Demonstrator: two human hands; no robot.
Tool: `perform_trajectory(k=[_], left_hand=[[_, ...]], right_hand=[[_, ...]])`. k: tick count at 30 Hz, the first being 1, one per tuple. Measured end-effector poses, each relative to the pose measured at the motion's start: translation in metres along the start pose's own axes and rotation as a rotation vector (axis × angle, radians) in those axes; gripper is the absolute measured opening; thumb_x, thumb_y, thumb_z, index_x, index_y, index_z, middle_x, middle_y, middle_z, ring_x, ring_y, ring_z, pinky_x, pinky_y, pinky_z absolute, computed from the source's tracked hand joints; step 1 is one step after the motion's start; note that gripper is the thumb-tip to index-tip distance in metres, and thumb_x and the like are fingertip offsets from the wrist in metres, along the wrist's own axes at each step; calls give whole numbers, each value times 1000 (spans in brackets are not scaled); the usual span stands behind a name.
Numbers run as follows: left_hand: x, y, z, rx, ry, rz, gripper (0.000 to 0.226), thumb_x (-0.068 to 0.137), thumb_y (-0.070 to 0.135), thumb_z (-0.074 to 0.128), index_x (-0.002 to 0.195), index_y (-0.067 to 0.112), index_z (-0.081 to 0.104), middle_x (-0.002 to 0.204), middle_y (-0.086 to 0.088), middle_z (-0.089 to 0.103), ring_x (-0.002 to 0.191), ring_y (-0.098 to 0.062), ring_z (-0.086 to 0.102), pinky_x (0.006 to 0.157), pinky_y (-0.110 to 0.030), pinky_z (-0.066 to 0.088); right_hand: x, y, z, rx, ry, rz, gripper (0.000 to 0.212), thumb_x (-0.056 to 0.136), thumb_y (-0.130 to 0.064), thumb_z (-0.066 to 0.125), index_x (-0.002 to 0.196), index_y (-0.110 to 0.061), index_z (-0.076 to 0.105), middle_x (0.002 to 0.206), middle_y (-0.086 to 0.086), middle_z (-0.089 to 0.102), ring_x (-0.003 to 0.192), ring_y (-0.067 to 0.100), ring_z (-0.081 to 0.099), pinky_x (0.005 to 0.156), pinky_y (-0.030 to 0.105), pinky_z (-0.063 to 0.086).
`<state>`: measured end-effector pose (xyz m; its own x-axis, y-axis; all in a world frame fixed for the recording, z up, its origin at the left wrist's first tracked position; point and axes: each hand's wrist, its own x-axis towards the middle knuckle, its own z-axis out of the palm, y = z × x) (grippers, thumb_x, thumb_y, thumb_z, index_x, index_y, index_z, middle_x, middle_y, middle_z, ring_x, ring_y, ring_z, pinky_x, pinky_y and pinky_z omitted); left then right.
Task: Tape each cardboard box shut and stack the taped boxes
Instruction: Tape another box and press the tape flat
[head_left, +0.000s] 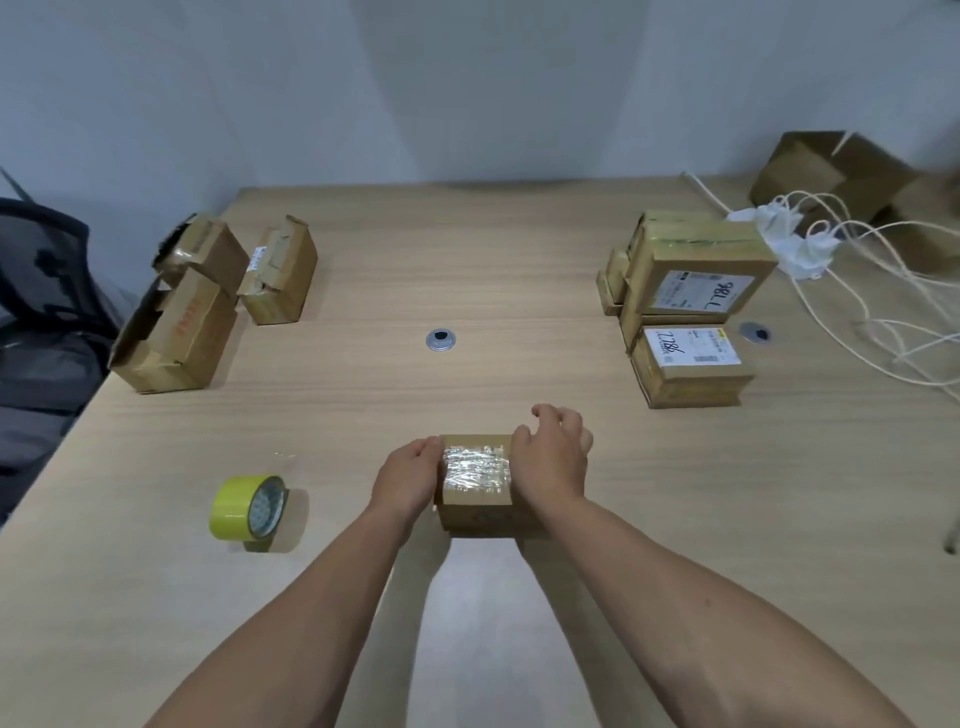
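A box (475, 470) with shiny clear tape across its top sits on the surface (467, 260). The left grip (410, 480) holds its left side and the right grip (550, 462) curls over its right edge. A yellow tape roll (248, 506) stands on edge to the left. Open boxes (176, 332) lie far left, stacked boxes (691, 280) far right.

Table (519, 249): near box (475, 512) at centre front. L hand (408, 480) grips its left side, R hand (550, 462) its right side and top edge. Tape roll (248, 506) on edge, left of near box, apart from it. Grommet (441, 341) behind near box, mid-table. Far left: 3 open boxes (176, 338) bunched tog. Far right: labelled boxes (696, 270) bunched, one (688, 369) in front, lower. Cables (883, 291) right of these. Open carton (841, 171) at back right corner. Chair (41, 291) off table, left.
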<state>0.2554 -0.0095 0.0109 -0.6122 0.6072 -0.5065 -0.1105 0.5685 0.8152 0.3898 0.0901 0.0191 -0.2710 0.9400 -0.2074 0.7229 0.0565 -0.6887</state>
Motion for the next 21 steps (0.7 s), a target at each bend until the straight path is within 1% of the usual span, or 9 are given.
perform_trajectory(k=[2,4,5,8,10,12,14,17,21], left_hand=[[-4,-5,14,-20,-3,8,40,89,53,44,90,22,69,99,5,70,96,-21,60,92,-39,47],[-8,-7,26,-51,4,-1,50,87,61,42,118,31,68,126,14,65,119,-14,58,109,-40,42],[-11,-7,32,-82,20,-17,55,90,61,42,135,34,60,141,16,56,130,-12,51,115,-39,35],[-13,-9,43,-142,52,-71,56,102,47,45,154,29,36,154,11,40,143,-14,36,118,-35,27],[-13,-14,48,-122,50,-72,68,93,54,55,155,33,33,154,9,42,141,-17,40,118,-39,31],[-12,-18,48,-83,53,-49,80,77,64,62,149,37,40,145,9,53,131,-18,51,113,-43,39],[-5,-19,49,-37,83,-41,80,70,67,64,141,35,49,131,10,62,118,-15,59,108,-43,45],[-2,-18,53,27,123,-17,66,79,61,69,135,31,54,120,12,63,113,-14,58,105,-39,45],[-2,-20,61,89,226,7,57,87,53,68,136,24,58,126,6,65,118,-17,57,100,-33,43]], right_hand=[[-1,14,-1,89,-110,119,53,106,-32,36,156,-19,28,161,6,24,145,29,27,113,43,32],[-3,24,2,196,-189,177,61,107,-37,35,161,-20,13,164,7,24,147,31,30,114,42,31],[-3,28,3,222,-204,179,63,108,-40,36,162,-22,8,165,7,25,147,31,30,114,43,31],[-2,33,3,260,-211,205,71,105,-48,39,162,-29,2,165,6,27,148,31,31,114,48,34],[-1,36,4,273,-223,227,79,101,-54,47,161,-32,1,164,6,28,146,31,34,113,51,36],[-1,39,6,281,-229,217,88,95,-59,55,160,-33,2,163,4,29,146,30,35,112,51,37],[0,41,11,293,-233,214,94,90,-62,61,160,-36,3,162,2,31,145,28,35,112,50,37],[-1,44,16,298,-201,207,93,88,-61,64,158,-39,7,158,1,37,142,26,40,110,49,40],[-2,49,20,312,-178,198,82,91,-58,61,156,-42,12,156,-2,41,139,26,43,109,49,41]])
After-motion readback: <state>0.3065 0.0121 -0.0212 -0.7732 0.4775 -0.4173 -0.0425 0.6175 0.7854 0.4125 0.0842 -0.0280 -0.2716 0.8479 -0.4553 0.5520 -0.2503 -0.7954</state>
